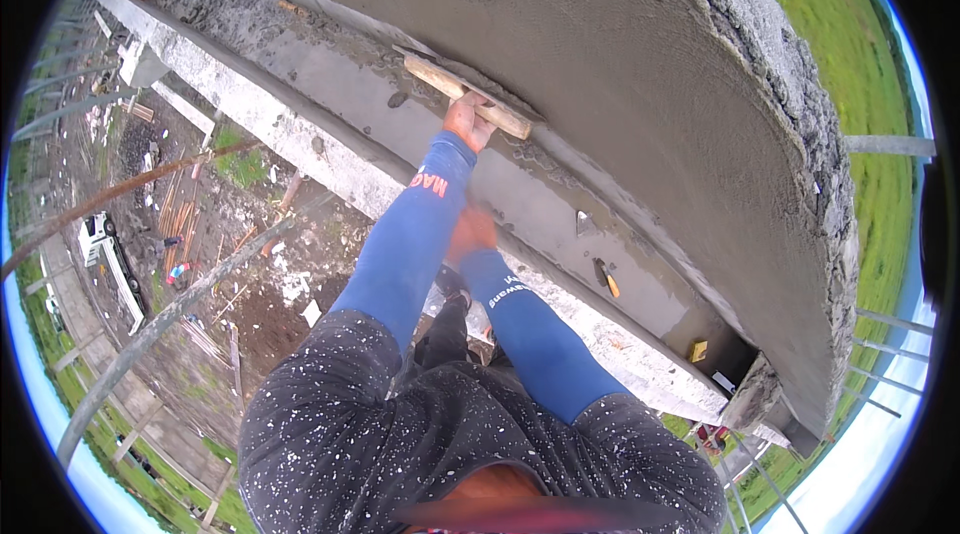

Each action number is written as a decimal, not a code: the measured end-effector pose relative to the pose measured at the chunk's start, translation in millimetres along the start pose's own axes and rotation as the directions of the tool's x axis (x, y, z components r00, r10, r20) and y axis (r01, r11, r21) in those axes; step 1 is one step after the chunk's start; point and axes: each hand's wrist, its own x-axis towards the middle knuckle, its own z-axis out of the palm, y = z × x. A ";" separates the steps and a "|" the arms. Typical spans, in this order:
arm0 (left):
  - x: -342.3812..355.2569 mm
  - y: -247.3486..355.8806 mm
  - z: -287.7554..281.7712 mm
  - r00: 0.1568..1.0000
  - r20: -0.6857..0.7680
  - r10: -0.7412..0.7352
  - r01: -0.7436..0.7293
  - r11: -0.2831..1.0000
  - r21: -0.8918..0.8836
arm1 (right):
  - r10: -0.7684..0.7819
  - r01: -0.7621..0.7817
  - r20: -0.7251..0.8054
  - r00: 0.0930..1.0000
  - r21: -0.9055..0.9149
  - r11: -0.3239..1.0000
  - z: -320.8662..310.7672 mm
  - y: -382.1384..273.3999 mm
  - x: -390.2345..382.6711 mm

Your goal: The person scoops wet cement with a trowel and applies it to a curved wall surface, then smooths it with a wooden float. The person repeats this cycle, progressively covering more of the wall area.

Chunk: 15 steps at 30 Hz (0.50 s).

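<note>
My left hand (470, 122) is closed round the grip of a wooden plastering float (470, 96). The float's long face lies against the lower part of a grey mortar-coated wall (620, 64), close to where the wall meets a wet concrete trough (540, 204). Lower down, my right hand (472, 233) is blurred by motion beside my left forearm, which partly covers it. Its fingers do not show clearly, and I cannot make out anything in it. In the trough to the right lies a small tool with an orange-yellow handle (611, 284).
A yellow block (698, 350) sits near the trough's right end. The trough's outer concrete ledge (330, 162) runs between me and a drop. Scaffold poles (165, 319) cross at left; far below are scattered timber, debris and a white truck (112, 264). The wall's top edge is rough.
</note>
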 end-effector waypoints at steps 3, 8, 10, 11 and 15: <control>-7.7 10.0 26.3 0.999 -0.019 0.041 -0.040 0.998 0.055 | -0.004 0.003 -0.022 1.000 -0.019 1.000 -5.4 -3.7 1.4; -60.3 50.6 82.1 0.996 0.022 0.084 -0.086 0.984 0.154 | -0.052 0.051 -0.129 0.990 -0.012 0.999 -8.6 -11.9 -7.6; -88.7 70.6 109.3 0.986 0.095 0.135 -0.151 0.969 0.194 | -0.067 0.066 -0.237 0.969 -0.011 0.998 -9.5 -13.5 -10.3; -102.4 84.0 123.9 0.983 0.108 0.147 -0.167 0.962 0.217 | -0.060 0.061 -0.202 0.978 -0.001 0.998 -9.7 -14.4 -10.9; -160.3 129.9 193.1 0.972 0.133 0.196 -0.228 0.927 0.299 | -0.038 0.043 -0.145 0.989 0.033 0.999 -8.6 -12.1 -12.1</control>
